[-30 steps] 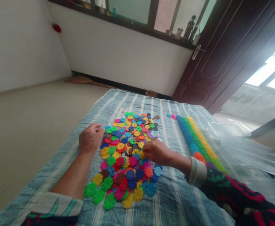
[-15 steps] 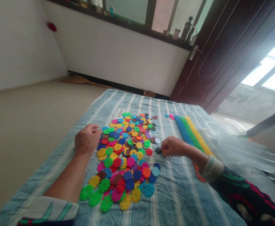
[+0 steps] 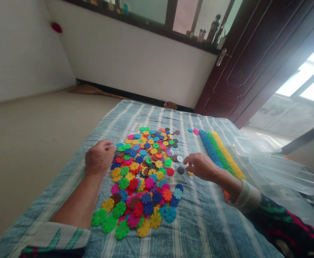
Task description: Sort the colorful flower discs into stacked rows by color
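A wide spread of toothed plastic discs (image 3: pixel 149 182) in many colours lies overlapping on the striped cloth. At its left edge rests my left hand (image 3: pixel 99 157), fingers curled inward; whatever they may hold is hidden. My right hand (image 3: pixel 201 166) hovers just right of the discs, thumb and fingers apart, with nothing seen between them. Beneath its fingers is a yellow disc (image 3: pixel 190 173), partly covered. A dark grey disc (image 3: pixel 181 170) lies beside that one, and a pale blue disc (image 3: pixel 179 158) is close to the fingertips.
Blue (image 3: pixel 210 148), green (image 3: pixel 221 154) and yellow (image 3: pixel 228 154) rows of stacked discs lie right of my right hand. Orange discs (image 3: pixel 226 196) show under my right wrist. Clear plastic containers (image 3: pixel 283 172) stand at the right edge. Blue and pink discs (image 3: pixel 196 132) lie farther back.
My right hand has opened from a pinch at the yellow disc and lifted slightly, leaving that disc on the cloth. The left hand has stayed in place.
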`<state>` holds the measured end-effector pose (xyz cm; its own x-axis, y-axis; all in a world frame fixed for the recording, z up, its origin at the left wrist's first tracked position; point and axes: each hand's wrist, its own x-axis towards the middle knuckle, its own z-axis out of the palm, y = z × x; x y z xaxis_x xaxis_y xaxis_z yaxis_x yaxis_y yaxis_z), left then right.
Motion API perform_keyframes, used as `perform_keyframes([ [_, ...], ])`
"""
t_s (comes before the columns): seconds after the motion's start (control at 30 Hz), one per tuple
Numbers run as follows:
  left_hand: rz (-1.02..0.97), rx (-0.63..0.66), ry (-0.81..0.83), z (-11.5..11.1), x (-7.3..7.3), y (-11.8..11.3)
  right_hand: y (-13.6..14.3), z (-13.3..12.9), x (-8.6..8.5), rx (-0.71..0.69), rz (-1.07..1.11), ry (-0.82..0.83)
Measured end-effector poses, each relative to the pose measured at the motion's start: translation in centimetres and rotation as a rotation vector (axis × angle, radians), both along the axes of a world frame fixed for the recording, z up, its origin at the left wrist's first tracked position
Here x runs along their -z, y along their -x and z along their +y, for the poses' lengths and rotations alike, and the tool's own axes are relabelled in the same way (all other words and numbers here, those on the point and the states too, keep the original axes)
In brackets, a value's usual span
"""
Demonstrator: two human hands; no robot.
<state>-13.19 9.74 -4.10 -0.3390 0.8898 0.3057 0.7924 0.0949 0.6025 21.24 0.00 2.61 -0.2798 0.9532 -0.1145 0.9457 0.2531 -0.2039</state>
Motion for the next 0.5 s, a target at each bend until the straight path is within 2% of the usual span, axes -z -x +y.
perform_keyframes([
  [0.13,0.002,0.001,-0.002,-0.1,-0.1,-0.1,3.0,-2.6,-0.1,-0.245,0.112,0.006],
  [0.23,-0.001,-0.004,0.000,-0.1,-0.2,-0.1,5.0,-3.9,0.0,-0.365,0.036,0.018],
  [0.37,-0.014,-0.006,0.007,0.0,-0.2,-0.2,6.3,-4.5,0.1,-0.406,-0.080,0.052],
  [0.5,-0.020,-0.006,0.009,0.0,-0.2,-0.2,5.4,-4.0,0.0,-0.408,-0.021,0.028],
])
